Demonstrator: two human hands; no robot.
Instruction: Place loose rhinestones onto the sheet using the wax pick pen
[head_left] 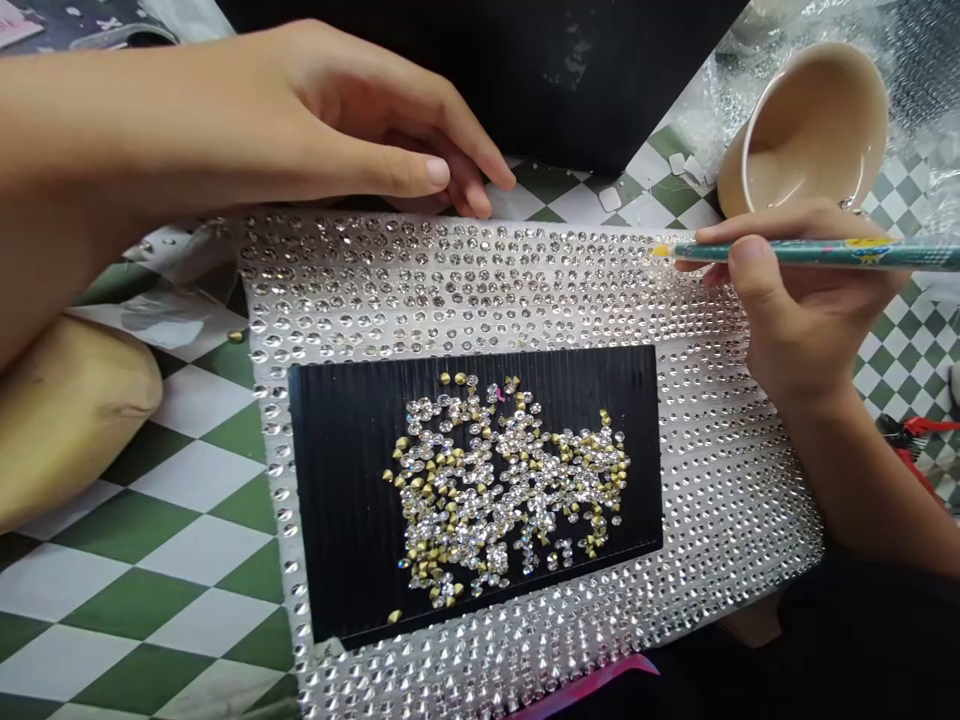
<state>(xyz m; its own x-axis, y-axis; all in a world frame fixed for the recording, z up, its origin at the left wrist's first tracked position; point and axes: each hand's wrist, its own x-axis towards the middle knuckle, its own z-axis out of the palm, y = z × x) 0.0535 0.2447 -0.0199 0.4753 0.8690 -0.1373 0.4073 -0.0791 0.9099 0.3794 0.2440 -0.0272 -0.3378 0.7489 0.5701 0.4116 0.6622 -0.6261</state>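
My right hand (806, 300) is closed around a teal pencil (810, 254) with a yellow tip and a small cartoon print. The tip touches or hovers just over the upper right of a white sheet (705, 430) set with rows of clear rhinestones. My left hand (375, 130) rests along the sheet's far edge, fingers loosely curled and apart, with nothing visible in them. Lying on the sheet is a black ribbed tray (337, 500). Loose rhinestones (510, 480), some face up and some gold-backed side up, are scattered over it.
A cream cup (810, 130) lies tipped beyond my right hand, by crumpled clear plastic (795, 30). A large black object (487, 70) stands behind the sheet. Red-handled pliers (919, 430) lie right; a yellowish rounded object (82, 410) lies left on the green-and-white checked tablecloth (172, 580).
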